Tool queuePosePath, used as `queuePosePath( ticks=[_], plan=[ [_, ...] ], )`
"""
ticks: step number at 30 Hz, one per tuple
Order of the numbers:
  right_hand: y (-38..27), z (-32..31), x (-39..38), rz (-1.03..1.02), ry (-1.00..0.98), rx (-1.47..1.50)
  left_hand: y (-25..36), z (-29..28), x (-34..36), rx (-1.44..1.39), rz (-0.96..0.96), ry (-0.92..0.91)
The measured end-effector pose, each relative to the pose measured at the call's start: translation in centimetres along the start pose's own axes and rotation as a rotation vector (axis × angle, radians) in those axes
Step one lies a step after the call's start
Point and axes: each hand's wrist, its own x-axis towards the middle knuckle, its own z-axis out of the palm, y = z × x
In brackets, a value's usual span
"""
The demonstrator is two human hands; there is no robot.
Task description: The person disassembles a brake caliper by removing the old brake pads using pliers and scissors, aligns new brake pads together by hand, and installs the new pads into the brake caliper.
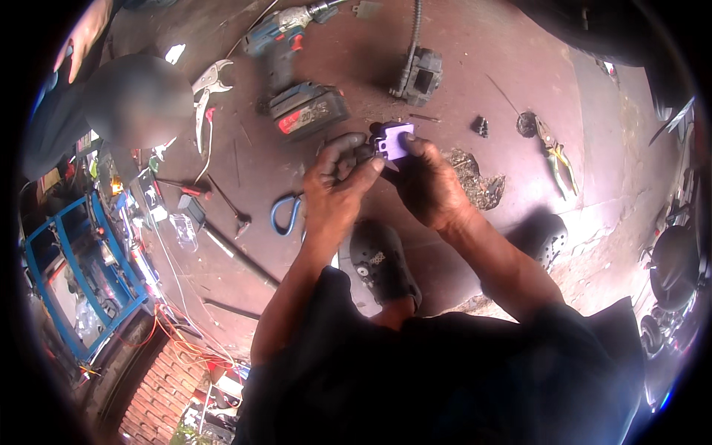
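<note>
Both hands meet over the floor around a small brake pad (399, 142) with a flat, pale purple face and holes along its left edge. My right hand (434, 182) is closed on it, thumb on the purple face. My left hand (343, 170) pinches its left end, where a dark part shows; the fingers partly hide it. Just beyond them lies a grimy brake caliper (423, 76) joined to a ribbed hose (416, 26). A cordless impact wrench (285, 35) rests at the upper left, its battery (309, 110) close to my left hand.
Locking pliers (207, 96), a blue-handled tool (285, 215) and a long bar (237, 256) lie to the left. Pliers (555, 157) with yellow-green handles are at the right, near a small dark part (481, 127). Another person's hand (83, 37) shows at the upper left.
</note>
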Motion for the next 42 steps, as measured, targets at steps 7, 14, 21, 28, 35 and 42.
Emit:
queuePosePath(
  ticks=[7, 14, 21, 28, 35, 42],
  plan=[
    [-0.6, 0.5, -0.7, 0.098, -0.110, 0.125, -0.1, 1.2, -0.3, 0.009, 0.154, -0.062],
    [-0.7, 1.3, -0.5, 0.155, -0.084, 0.134, -0.6, 0.6, -1.0, 0.201, 0.351, -0.068],
    [-0.9, 1.4, -0.6, 0.215, -0.017, 0.145, 0.9, -1.5, -0.2, 0.323, 0.295, -0.264],
    [-1.2, 2.0, -0.9, 0.270, 0.049, 0.229, 0.8, -2.2, 0.6, 0.363, 0.373, -0.300],
    [-2.1, 2.2, -1.6, 0.340, 0.062, 0.119, 1.9, -3.4, 2.1, 0.336, 0.284, -0.482],
    [-2.2, 1.6, -1.3, 0.411, 0.015, -0.029, 0.7, -3.4, 2.4, 0.270, 0.179, -0.497]
  ],
)
